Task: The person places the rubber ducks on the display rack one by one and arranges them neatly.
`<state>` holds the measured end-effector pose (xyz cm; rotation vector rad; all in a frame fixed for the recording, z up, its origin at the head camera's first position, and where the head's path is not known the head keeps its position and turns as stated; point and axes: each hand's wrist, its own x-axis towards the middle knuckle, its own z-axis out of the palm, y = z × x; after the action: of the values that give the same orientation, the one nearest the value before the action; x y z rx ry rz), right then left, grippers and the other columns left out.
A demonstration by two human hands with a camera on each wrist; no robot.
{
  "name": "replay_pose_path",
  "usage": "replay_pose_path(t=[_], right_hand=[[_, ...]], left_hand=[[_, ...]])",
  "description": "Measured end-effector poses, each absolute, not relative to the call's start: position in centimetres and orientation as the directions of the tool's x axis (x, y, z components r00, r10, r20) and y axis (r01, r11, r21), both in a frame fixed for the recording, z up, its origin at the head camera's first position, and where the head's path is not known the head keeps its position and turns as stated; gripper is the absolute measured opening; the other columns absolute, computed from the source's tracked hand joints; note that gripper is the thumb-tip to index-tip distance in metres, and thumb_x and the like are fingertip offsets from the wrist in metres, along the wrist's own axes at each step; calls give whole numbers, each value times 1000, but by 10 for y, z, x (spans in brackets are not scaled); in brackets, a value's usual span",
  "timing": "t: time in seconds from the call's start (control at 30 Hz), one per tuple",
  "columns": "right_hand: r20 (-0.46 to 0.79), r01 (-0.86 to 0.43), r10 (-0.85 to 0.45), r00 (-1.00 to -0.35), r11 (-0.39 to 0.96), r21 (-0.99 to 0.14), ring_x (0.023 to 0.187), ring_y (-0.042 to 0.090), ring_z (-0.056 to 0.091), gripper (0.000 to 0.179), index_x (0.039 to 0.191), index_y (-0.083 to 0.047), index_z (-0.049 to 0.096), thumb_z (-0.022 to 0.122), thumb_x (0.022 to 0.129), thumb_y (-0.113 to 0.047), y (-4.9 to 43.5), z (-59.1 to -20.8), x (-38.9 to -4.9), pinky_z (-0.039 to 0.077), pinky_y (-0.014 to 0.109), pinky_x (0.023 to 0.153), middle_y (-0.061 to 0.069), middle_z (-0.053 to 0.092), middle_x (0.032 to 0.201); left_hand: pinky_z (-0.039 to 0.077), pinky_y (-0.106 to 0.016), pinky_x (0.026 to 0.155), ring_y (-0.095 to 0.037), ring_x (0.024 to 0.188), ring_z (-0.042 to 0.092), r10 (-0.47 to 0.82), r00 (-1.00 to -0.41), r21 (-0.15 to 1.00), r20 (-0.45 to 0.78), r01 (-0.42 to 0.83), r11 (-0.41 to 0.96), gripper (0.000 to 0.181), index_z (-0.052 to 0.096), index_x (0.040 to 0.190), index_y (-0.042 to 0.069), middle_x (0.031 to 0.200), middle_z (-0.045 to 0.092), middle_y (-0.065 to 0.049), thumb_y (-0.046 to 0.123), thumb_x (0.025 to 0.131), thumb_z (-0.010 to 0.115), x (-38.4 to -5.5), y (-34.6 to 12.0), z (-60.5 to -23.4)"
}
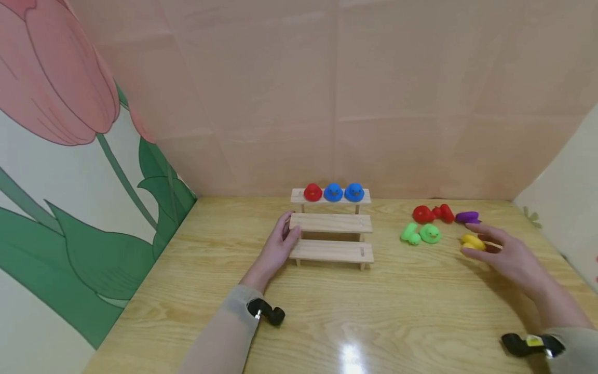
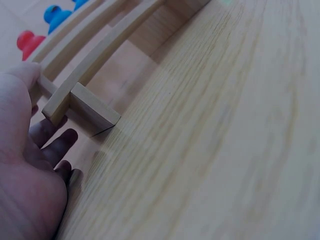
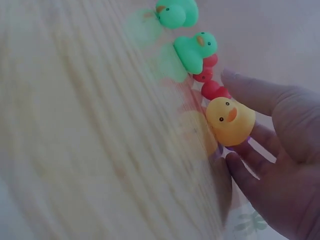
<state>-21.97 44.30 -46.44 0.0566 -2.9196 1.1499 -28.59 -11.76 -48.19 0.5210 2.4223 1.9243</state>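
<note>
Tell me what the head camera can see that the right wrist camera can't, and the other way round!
Only the head camera shows the wooden shelf, the red duck and two blue ducks on its top step, and the left hand holding its side.

Only the right wrist camera shows the face of the yellow duck, with its eyes and orange beak.

Both show that yellow duck, the right hand, two green ducks, red toys, a purple toy and the table.

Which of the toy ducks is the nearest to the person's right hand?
The yellow duck. It alone is yellow, and it alone sits between the thumb and fingers of the right hand.
</note>
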Motion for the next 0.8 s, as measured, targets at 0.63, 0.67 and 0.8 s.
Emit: replay_pose_path(t=[0.63,0.67,0.8], right_hand=[[39,-110,-118,-992,684,-722,148,74,19,86,175,-9,27,76,108,-34,446,-478,-222,8,91,115,44,20,170],[37,-105,-114,-993,686,-720,148,74,19,87,175,-9,27,76,108,-35,447,-478,-222,8,91,114,44,20,170],[30,-89,-96,-995,697,-712,147,74,21,88,175,-9,27,76,108,-37,449,-481,-222,12,91,113,44,21,169]], left_hand=[[40,-55,125,-32,150,51,260,-943,945,209,263,193,65,32,172,14,165,53,-17,40,118,56,-286,-118,-480],[40,-55,125,-32,151,50,259,-944,945,206,260,196,65,32,172,14,165,52,-17,40,117,56,-286,-118,-480],[40,-55,126,-33,152,49,254,-946,946,199,253,201,65,33,172,14,166,51,-19,40,118,56,-285,-117,-479]])
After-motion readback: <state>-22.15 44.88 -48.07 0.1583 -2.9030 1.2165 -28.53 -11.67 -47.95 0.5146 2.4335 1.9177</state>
